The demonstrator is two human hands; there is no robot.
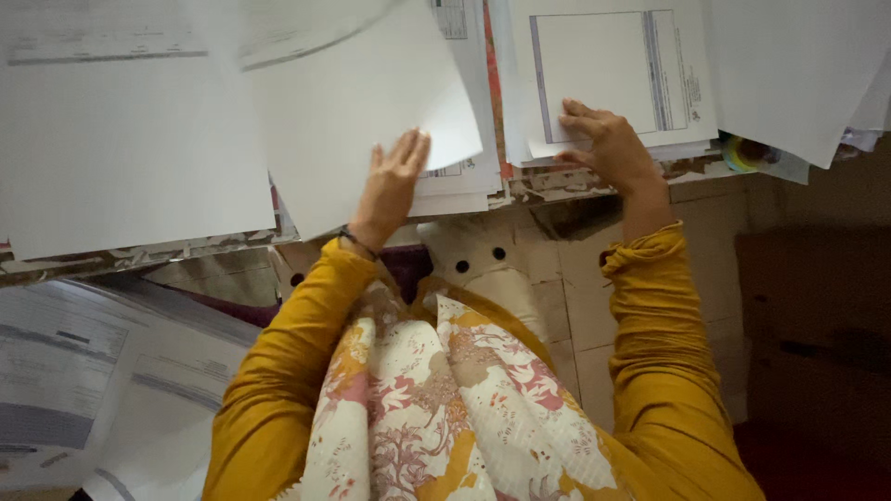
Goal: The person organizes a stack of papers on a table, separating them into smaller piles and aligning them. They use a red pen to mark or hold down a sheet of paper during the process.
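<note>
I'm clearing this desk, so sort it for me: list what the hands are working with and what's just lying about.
In hand:
- left hand lifting a loose white sheet
- right hand pressing on a printed form

Lying about:
- large blank sheet
- papers at lower left
- tape roll under the right-hand papers
- white stool

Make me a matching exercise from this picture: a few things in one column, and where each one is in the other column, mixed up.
Things:
1. left hand
2. right hand
3. tape roll
4. floral cloth

Places:
A. tucked under papers at the right desk edge
B. flat on a sheet with a printed frame
C. draped down between the yellow sleeves
D. lifting a blank curved sheet

Pairs: 1-D, 2-B, 3-A, 4-C
</note>
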